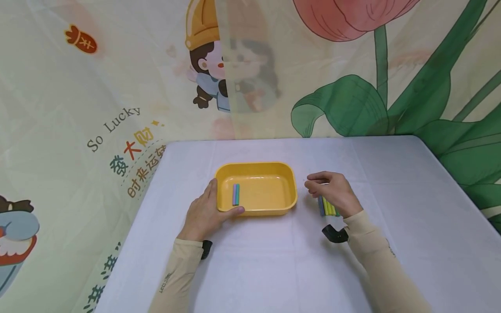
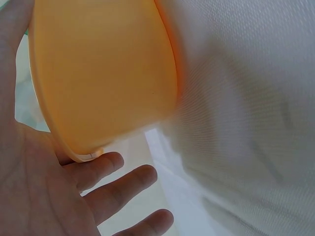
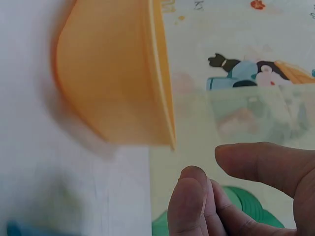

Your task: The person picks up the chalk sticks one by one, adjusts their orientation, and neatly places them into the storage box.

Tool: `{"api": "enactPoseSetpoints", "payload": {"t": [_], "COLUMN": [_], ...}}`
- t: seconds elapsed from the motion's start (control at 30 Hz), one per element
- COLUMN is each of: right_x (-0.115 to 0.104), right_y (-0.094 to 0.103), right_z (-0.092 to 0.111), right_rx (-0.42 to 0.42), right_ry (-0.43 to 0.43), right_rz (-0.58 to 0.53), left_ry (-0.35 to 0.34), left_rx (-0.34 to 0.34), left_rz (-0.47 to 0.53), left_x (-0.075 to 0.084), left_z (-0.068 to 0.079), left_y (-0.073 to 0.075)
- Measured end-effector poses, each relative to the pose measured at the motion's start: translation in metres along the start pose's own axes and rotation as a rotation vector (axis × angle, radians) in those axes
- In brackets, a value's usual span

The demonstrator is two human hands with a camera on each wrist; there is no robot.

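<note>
My left hand (image 1: 203, 213) holds the near left corner of a yellow tray (image 1: 274, 212). Its thumb lies along the front rim, and its fingers reach up the outer left side; in the left wrist view several fingertips (image 2: 147, 173) extend free of the wall. Inside the tray, at its left, a lilac stick (image 1: 234, 194) and a teal stick (image 1: 237, 194) lie side by side. Right of the tray, my right hand (image 1: 332, 191) hovers with bent fingers and nothing between thumb and fingers. Partly hidden below it is a row of blue, yellow and green sticks (image 1: 328, 208).
A white cloth (image 1: 266, 269) covers the table. Behind it and along the left hangs a printed curtain (image 1: 156, 65). Black camera mounts (image 1: 335, 234) sit at both wrists.
</note>
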State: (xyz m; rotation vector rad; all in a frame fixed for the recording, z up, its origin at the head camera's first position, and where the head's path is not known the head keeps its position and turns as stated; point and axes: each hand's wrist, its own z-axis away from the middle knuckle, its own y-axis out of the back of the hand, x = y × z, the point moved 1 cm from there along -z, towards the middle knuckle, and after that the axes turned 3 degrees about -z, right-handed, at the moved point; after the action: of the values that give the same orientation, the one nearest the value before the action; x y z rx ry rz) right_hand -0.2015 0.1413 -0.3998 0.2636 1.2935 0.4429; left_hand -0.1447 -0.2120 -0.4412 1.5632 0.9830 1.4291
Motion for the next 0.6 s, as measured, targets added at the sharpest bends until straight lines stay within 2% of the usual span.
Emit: {"api": "enactPoseSetpoints", "payload": {"t": [0.23,0.4,0.6], "right_x": [0.014,0.028,0.051], "right_y": [0.029,0.044,0.058], "right_z": [0.0,0.002,0.001], "right_rx": [0.034,0.049,0.082], "right_ry": [0.0,0.017,-0.024], "right_rz": [0.101,0.118,0.185], "left_ry": [0.0,0.011,0.014], "left_rx": [-0.004,-0.014,-0.019], "left_rz": [-0.011,-0.012,-0.016], "left_x": [0.0,0.0,0.001], "left_z": [-0.001,0.0,-0.001], "left_y": [0.002,0.002,0.002]}}
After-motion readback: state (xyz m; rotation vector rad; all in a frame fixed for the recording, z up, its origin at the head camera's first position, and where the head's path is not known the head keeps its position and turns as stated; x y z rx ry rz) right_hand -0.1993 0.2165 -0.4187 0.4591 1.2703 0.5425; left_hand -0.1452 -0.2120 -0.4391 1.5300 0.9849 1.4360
